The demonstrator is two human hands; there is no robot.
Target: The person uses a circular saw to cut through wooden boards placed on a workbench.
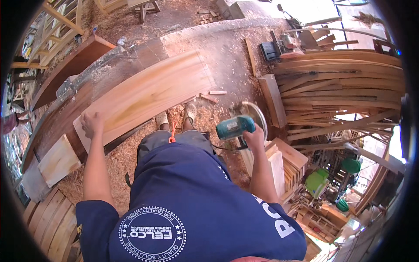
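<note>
Left hand [92, 125]: I see its grip bent over the board's left end, probably steadying it; whether it clamps, I cannot tell.
Right hand [255, 137]: grip closed round the power saw [232, 128], right of the board, presumably keeping its blade clear.
Board [150, 94]: slanting from near left to far right, apparently supported by the counter [65, 115].

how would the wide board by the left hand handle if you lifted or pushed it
The wide board shows wood grain, so it would probably stay stiff when lifted. Its length and breadth suggest it may be heavy and awkward one-handed. Lying flat, it seems likelier to slide than tip if the left hand pushes.
</note>
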